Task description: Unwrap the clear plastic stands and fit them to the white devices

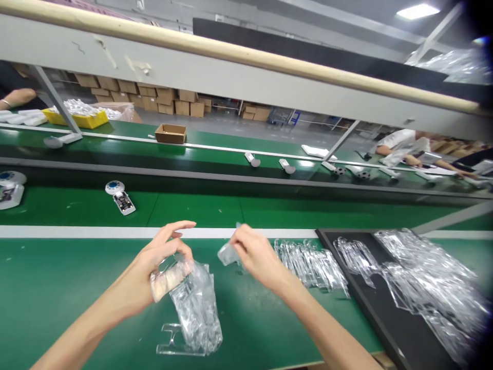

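Observation:
My left hand (159,259) has its fingers curled round a clear plastic piece (169,280), with the index finger lifted. Below that hand, several clear plastic parts (198,313) lie bunched on the green bench, and an H-shaped one sticks out to the left. To the right, and apart from it, my right hand (254,252) pinches a small translucent piece of plastic (228,253); its exact kind is unclear, as the fingers cover part of it. A row of clear plastic frames (311,264) lies beside my right wrist.
A black tray (370,303) at right holds heaps of clear parts (427,267). Beyond the bench, a green conveyor belt (192,208) carries a white device with an exposed circuit board (124,202). A brown box (170,134) and yellow bin (90,119) stand farther back. Co-workers' arms show at both sides.

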